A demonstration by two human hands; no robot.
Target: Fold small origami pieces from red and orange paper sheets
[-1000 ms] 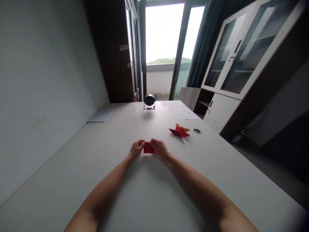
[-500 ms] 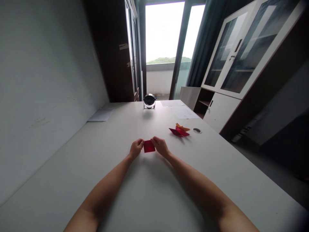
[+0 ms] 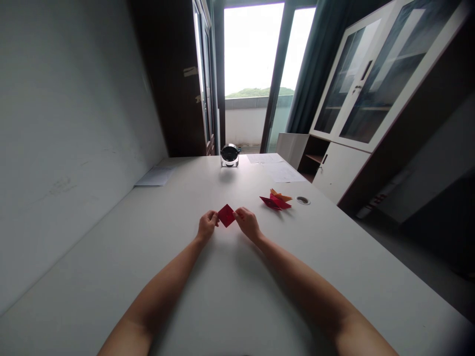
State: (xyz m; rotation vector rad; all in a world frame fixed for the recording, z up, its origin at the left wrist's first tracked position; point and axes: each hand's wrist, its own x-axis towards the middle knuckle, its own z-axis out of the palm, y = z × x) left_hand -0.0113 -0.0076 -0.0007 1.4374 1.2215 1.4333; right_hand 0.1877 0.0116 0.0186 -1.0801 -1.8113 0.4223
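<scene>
In the middle of a big white table (image 3: 230,296), a small red paper square (image 3: 226,215) is held turned on its corner like a diamond, with the left hand (image 3: 207,224) pinching one side corner and the right hand (image 3: 247,223) pinching the opposite one. Fingers are closed on the paper on both sides and cover those two tips, and I honestly can't tell if the bottom point touches the tabletop. Off past the right hand there's a little heap of folded red and orange paper (image 3: 276,200), well apart from the square, with a round cable hole (image 3: 303,200) just beside it. Straight ahead near the far edge sits a round black gadget (image 3: 229,155) on a stand, no clue what exactly. Some white sheets (image 3: 284,173) lie flat to the right of that, and a paper stack (image 3: 155,176) is over by the left wall (image 3: 74,123). Dark cabinet (image 3: 163,74) back left, white glass-door cabinet (image 3: 343,141) on the right, bright window (image 3: 252,54) between them.
</scene>
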